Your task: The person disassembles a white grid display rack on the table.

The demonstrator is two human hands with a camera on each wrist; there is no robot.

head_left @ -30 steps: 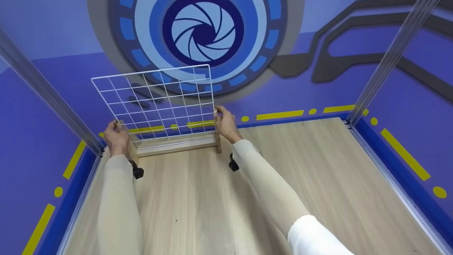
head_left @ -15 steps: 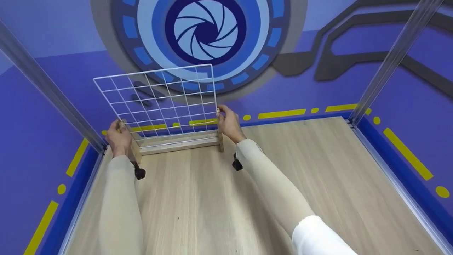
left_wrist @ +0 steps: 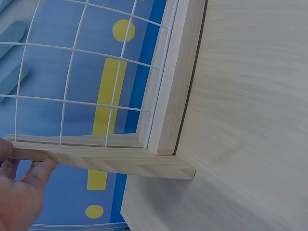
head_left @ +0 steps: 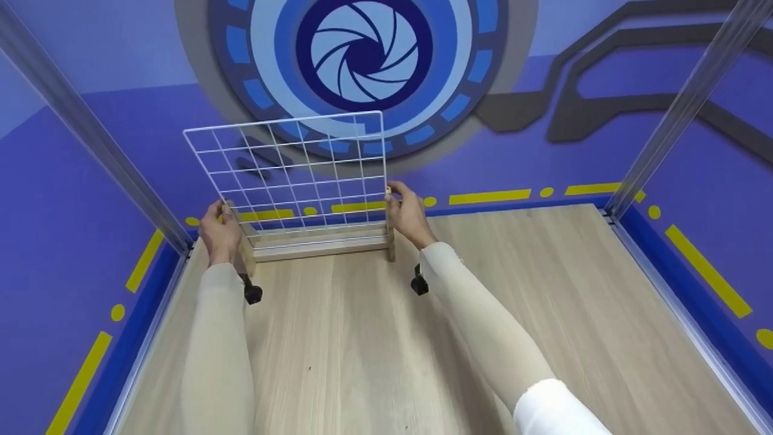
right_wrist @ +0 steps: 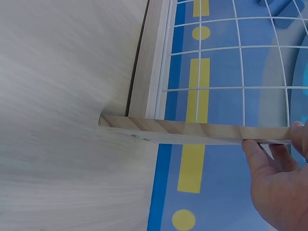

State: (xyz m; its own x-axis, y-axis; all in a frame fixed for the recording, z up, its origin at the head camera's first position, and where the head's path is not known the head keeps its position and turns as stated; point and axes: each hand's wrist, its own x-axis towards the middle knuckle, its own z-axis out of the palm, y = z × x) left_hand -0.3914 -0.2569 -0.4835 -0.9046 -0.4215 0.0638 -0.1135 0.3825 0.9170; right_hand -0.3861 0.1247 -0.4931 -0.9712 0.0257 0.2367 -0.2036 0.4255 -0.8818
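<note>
A white wire grid panel point(head_left: 284, 121) stands upright in a wooden stand point(head_left: 320, 249) on the table, close to the back wall. On the near left, my left hand point(head_left: 220, 234) pinches the upper end of the stand's left side piece point(left_wrist: 120, 162) between thumb and fingers. My right hand point(head_left: 412, 216) does likewise at the top of the right side piece point(right_wrist: 192, 131). The lower edge of the grid sits between the wooden rails, as both wrist views show. Two screw heads point(right_wrist: 140, 137) show on the right side piece's outer face.
Behind the stand rises a blue and purple printed wall point(head_left: 483, 163). Metal frame posts point(head_left: 670, 115) stand at the back corners. The wood-grain table point(head_left: 531, 272) stretches forward and right of the stand. Small black wrist-worn devices point(head_left: 253, 293) hang beneath both forearms.
The head view has turned slightly left, so everything appears further right. Both hands keep their hold on the side pieces, and the stand shows no clear movement on the table.
</note>
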